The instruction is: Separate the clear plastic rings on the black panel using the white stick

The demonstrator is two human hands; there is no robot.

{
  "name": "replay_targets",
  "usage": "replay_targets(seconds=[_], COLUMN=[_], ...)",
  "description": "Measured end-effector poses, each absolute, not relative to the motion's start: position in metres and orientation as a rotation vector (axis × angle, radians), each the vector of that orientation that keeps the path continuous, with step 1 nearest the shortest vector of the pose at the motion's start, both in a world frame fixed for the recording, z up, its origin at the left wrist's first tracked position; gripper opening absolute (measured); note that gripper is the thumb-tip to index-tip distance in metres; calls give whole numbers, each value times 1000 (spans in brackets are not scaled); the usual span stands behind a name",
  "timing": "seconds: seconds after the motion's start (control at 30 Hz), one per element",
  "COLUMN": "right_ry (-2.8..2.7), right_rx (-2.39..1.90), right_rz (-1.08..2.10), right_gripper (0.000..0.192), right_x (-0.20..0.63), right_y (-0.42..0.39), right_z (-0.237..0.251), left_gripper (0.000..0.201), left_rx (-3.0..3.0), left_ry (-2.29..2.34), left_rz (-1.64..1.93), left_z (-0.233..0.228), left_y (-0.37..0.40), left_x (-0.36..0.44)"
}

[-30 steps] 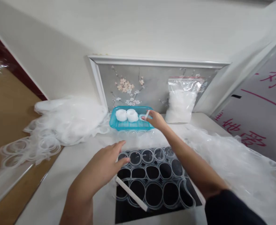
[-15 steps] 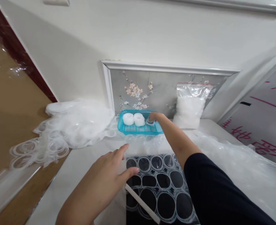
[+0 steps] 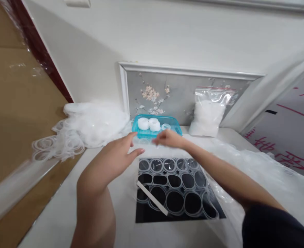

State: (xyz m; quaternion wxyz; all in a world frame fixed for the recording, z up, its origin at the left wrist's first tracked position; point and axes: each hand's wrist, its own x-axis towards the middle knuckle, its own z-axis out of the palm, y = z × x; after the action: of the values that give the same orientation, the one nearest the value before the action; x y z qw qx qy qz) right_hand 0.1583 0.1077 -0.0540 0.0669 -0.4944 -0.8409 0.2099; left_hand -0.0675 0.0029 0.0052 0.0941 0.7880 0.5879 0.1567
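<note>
White table (image 3: 64, 220) with black mat (image 3: 152, 217), teal basket (image 3: 176, 128), zip bag (image 3: 207, 115), heaps of clear plastic rings (image 3: 90, 125)

Looks like a home used for small piecework, not a factory: white tabletop (image 3: 64, 220) pushed against a plain painted wall, framed grey blossom painting (image 3: 167, 96) leaning there, heaps of clear punched plastic sheets (image 3: 90, 125), small turquoise plastic basket (image 3: 174, 127), zip bag of white pieces (image 3: 207, 115).

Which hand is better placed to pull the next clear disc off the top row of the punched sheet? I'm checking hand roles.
Probably the right hand: its fingertips sit just above the punched sheet, while the left hand hovers open beside it.
</note>
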Motion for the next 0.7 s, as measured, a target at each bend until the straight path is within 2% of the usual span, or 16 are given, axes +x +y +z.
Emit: replay_targets(seconds=[0.07,0.13,0.2,0.33,0.5,0.6,0.7], right_ry=[-2807,-2908,-2865,-2608,-2417,-2217,-1971], right_rx=[-1304,-1454,-1514,-1552,-1453,-1510,-1560], right_rz=[695,547,595,833,944,990,1047], right_gripper=[46,43,37,25,8,9,21], right_x=[151,145,142,143,172,207,251], right_y=[37,-19,-51,-66,-77,-90,-101], right_z=[-70,-92,-114,-133,-116,-114,-122], left_gripper=[55,54,55,55,40,34,34], left_rx=[2403,2477,2542,2683,2814,2732,2595], left_ry=[1744,1735,1701,1495,1393,1382,1319], left_rz=[463,456,456,410,328,64,-159], left_z=[7,9,10,16,21,9,-24], left_y=[-1,-11,-28,-75,-104,-84,-57], left_x=[-61,-54,-48,-39,-36,-35,-35])
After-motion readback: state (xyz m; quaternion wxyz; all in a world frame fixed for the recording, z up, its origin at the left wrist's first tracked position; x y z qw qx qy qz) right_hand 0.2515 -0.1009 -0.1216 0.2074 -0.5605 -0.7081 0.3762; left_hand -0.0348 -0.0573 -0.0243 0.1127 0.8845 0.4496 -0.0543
